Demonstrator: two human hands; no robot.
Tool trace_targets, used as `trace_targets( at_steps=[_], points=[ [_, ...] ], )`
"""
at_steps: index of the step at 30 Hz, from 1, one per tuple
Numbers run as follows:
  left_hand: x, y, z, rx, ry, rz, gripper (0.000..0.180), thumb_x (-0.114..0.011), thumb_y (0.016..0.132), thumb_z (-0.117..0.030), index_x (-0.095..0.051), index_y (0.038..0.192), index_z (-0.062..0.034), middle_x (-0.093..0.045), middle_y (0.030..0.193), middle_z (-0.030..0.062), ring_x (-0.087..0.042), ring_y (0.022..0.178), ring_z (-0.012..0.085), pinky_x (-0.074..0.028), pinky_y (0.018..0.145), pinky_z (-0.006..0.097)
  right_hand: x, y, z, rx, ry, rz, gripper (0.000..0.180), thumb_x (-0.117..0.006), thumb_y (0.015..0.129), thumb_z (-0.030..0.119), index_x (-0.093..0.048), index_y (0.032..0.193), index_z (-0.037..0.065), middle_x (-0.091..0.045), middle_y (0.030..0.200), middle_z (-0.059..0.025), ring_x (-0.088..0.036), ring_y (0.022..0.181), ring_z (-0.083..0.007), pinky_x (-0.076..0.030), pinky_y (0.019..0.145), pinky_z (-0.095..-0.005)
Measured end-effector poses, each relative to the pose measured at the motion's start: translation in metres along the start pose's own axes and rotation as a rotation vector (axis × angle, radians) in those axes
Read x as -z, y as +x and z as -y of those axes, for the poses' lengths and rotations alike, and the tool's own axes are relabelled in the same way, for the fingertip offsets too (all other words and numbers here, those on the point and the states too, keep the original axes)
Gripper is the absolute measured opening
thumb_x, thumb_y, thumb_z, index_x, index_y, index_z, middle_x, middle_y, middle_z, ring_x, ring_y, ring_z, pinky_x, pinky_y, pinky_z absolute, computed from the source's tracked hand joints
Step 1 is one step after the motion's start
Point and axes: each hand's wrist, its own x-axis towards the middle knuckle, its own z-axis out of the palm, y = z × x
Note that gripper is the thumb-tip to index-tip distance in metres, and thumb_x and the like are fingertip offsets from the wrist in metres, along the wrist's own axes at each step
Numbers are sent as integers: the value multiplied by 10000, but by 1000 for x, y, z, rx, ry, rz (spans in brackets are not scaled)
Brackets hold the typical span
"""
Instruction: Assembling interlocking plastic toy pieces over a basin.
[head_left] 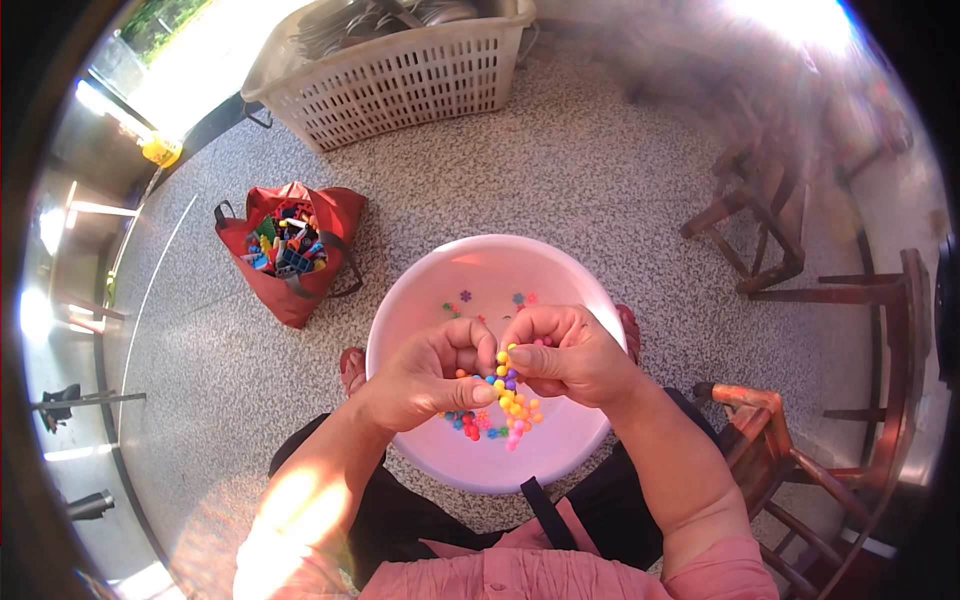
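1. Beads (516, 404): small, round and glossy, mostly yellow, with purple and blue among them; bunched in a knobbly cluster, by which means joined being too small to tell. The cluster is held over the middle of the basin (550, 275), which is round, wide and pale pink.
2. Left hand (435, 372): raised over the basin's left half; the beads are pinched between thumb and fingers.
3. Right hand (572, 358): raised over the basin's right half; the top yellow beads are gripped narrowly between thumb and forefinger.
4. Flowers (465, 296): small, flat and many-coloured; scattered on the basin's floor, partly hidden by the hands.
5. Bag (274, 290): red, dark-handled, filled with mixed toy pieces (290, 262); set left of the basin.
6. Basket (400, 92): white, slotted; placed well beyond the basin.
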Motion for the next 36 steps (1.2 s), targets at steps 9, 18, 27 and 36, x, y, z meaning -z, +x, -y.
trace_targets(
  at_steps=[9,18,27,36],
  points=[
    [0,0,3,55,-204,144,327,-720,709,-91,-475,920,-43,-600,860,87,-602,801,162,-483,707,265,11,-2,4,-189,210,142,158,-582,843,160,-545,857,7,-516,613,-23,-389,424,-47,-265,371,-179],
    [-3,-5,-6,-165,-1,39,389,-683,765,-124,-517,1113,-74,-584,970,50,-558,883,110,-460,720,224,5,-3,3,-19,246,89,193,-605,820,191,-540,918,37,-547,659,-49,-521,513,-99,-363,414,-211],
    [-5,-8,-10,-203,223,-134,210,-680,738,-38,-615,937,-51,-605,903,59,-593,784,127,-503,605,223,-2,-4,5,53,-57,40,140,-606,829,113,-578,902,-4,-573,670,-49,-499,502,-75,-371,425,-195],
    [-9,-4,-6,-190,145,-173,168,-653,783,-75,-611,943,-50,-602,866,15,-547,760,73,-453,622,195,-1,-1,-3,30,189,14,122,-580,843,101,-563,879,-15,-597,704,-80,-533,528,-90,-421,450,-209]
  ],
)
